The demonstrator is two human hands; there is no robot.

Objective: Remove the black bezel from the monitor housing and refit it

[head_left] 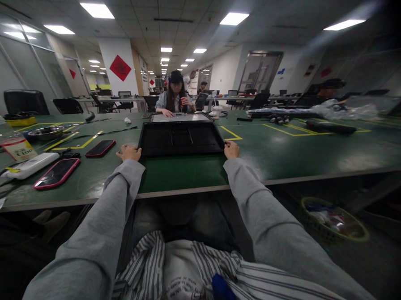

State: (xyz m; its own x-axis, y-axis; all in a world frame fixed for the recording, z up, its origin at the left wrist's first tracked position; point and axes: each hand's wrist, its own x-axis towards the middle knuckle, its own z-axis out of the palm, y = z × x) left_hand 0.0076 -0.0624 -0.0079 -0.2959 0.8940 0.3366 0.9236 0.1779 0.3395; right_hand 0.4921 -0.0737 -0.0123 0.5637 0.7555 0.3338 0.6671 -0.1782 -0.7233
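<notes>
A black rectangular casing (200, 146), shallow with raised rims and a square recess in its middle, lies in front of me on the green table (184, 173). Its near left corner is held by my left hand (129, 152), thumb side against the edge and the other fingers bent outward. On the opposite side my right hand (232, 149) grips the near right corner, with the fingers closed at the rim. Just beyond the casing lies a pale flat panel (180, 117), partly hidden by the casing's far edge.
Left of me are a dark phone (100, 148), a pink-edged phone (57, 173), a white power strip (35, 165), a bottle (17, 148) and a metal bowl (46, 132). Across the table sits a person (176, 95). Plastic wrap (339, 110) lies right; a basket (335, 219) stands below.
</notes>
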